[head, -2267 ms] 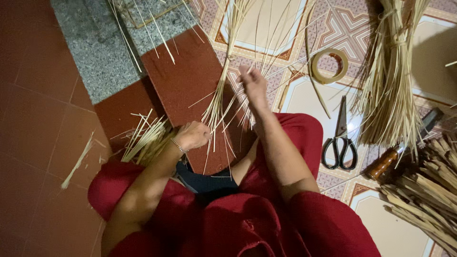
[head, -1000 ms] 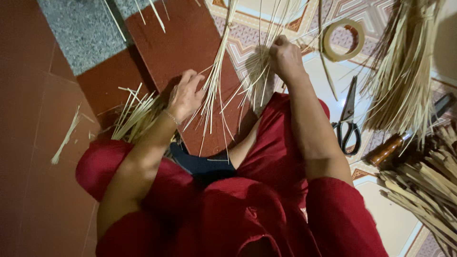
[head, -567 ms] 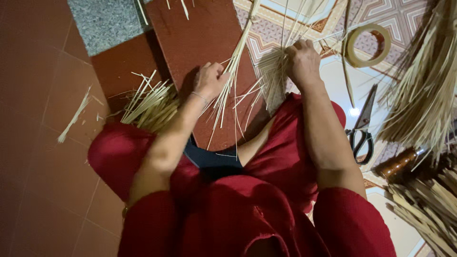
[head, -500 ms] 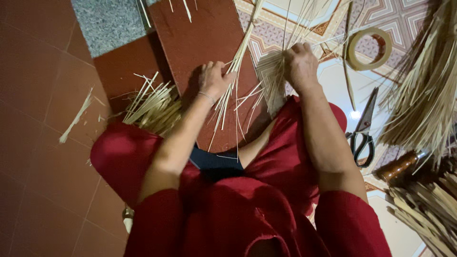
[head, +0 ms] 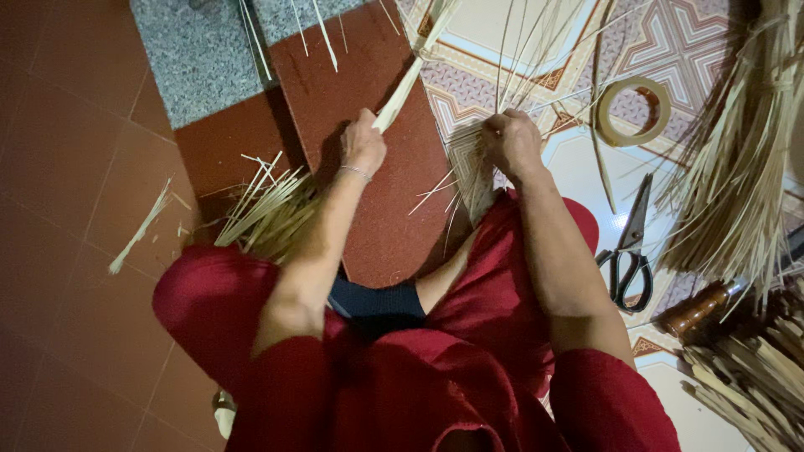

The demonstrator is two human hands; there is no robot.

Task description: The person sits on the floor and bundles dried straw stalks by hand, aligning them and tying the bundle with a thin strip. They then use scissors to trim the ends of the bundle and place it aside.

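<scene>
The person sits on the tiled floor (head: 75, 167), red-clothed knees spread, sorting dried straw. The left hand (head: 363, 144) is closed around a single flat straw strip (head: 410, 79), which runs up and away from the fist toward the top of the view. The right hand (head: 511, 142) is closed on the gathered end of a straw bundle (head: 471, 172), whose long thin stalks fan upward over the patterned tiles while its short ends hang down against the right knee. The step in hand looks like drawing one strip apart from the bundle, since the two hands sit near each other but apart, each with its own piece. To go on, the strip would likely need pulling clear without snagging the loose stalks, while the right grip stays firm so the bundle does not slip open. A small heap of cut straw (head: 268, 209) lies by the left knee. To the right lie a roll of tape (head: 632, 110), black-handled scissors (head: 630, 251), a larger sheaf of straw (head: 737, 167) and a brown bottle (head: 699, 308), all well apart from the hands.
</scene>
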